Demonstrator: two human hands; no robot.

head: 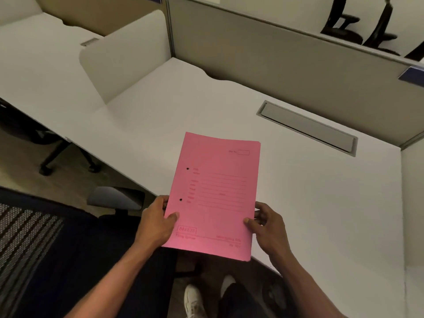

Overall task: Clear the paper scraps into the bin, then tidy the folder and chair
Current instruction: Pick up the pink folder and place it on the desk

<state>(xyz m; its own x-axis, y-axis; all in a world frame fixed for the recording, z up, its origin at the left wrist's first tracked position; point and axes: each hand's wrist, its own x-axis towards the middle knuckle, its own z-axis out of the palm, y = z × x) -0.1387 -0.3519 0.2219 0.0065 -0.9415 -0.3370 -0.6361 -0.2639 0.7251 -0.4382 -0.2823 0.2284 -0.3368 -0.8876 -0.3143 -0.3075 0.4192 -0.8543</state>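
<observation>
We have single view only: head-worn wide-angle camera, looking forward and down from standing height. Lens sits close above hands, left hand (pixel 158 222) at 7 o'clock of frame centre, right hand (pixel 267 226) at 5 o'clock, both near. Counter (pixel 321 203) fills middle and right; its far end runs toward 1 o'clock under partition (pixel 286 58). Chair (pixel 46 244) backrest at 8 o'clock, very near lens. Our shoes (pixel 195 299) at 6 o'clock, straight below. Wide-angle bends straight edges near borders. No second view to overlap.

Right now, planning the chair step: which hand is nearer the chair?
Left. The left hand grips the folder's edge beside the chair; the right hand holds the far edge.
</observation>
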